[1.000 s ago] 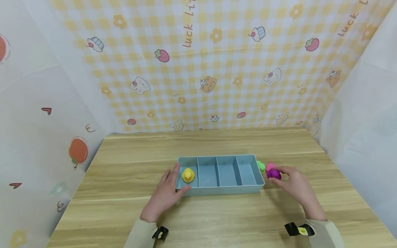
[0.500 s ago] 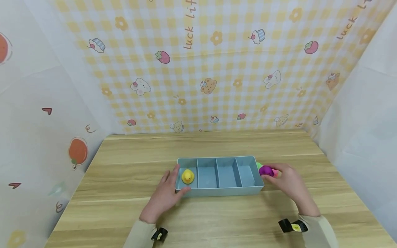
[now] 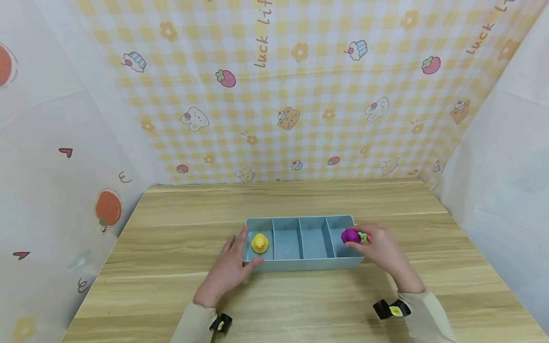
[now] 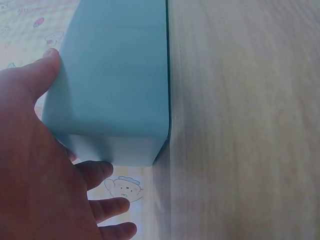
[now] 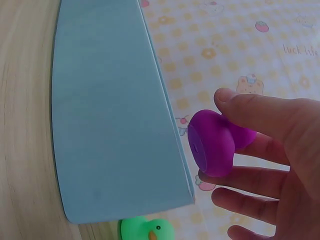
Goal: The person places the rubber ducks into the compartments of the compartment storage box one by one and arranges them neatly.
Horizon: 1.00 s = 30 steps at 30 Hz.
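A long blue tray [image 3: 300,265] lies across the wooden table [image 3: 180,214], split by upright dividers into four compartments side by side. A yellow duck [image 3: 259,243] sits in the leftmost one. Just past the tray's right end a green duck [image 5: 145,230] stands on the tabletop, and beside it there's a bit of a pink thing [image 3: 369,239], mostly covered by the right hand [image 3: 383,250]; I can't make out its shape from here. The tray's right wall stands between that pair and the compartments. On the far side hangs a yellow-checked cloth [image 3: 257,95] printed with strawberries and cupcakes.

The right hand pinches a purple toy [image 3: 350,236] between thumb and fingers, over the rightmost compartment and above the rim; the spare fingers are spread apart. Over at the left end, the left hand [image 3: 229,267] lies against the tray with relaxed, parted fingers, the thumb at the near rim and the index finger along the left end, touching it without wrapping round it.
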Tool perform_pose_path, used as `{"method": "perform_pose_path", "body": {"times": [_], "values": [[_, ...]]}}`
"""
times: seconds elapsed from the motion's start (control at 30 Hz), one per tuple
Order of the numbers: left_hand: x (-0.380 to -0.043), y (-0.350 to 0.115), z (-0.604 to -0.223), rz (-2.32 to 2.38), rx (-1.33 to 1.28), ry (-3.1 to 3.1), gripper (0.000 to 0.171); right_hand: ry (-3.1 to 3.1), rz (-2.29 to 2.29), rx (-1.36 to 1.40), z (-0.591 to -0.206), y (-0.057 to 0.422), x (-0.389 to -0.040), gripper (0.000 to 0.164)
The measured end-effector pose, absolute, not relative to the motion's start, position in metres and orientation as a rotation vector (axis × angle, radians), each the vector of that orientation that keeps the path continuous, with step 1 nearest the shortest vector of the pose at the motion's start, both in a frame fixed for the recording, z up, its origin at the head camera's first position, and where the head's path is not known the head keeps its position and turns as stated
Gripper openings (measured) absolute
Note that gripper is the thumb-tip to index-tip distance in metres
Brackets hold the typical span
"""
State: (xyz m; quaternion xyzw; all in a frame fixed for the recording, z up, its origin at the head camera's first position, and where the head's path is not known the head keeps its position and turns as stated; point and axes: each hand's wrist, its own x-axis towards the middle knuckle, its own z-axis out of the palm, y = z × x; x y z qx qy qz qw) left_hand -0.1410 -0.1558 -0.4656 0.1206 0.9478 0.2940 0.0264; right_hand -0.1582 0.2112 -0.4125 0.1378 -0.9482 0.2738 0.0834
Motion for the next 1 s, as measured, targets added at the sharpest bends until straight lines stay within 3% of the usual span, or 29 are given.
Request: {"method": "perform_pose_path", "body": {"times": [1.0], "values": [[-0.141,-0.155,-0.469,0.927,0.361,2.915,0.087,-2.815,0.816,0.630,-0.415,0.156,-0.170,0.031]]}}
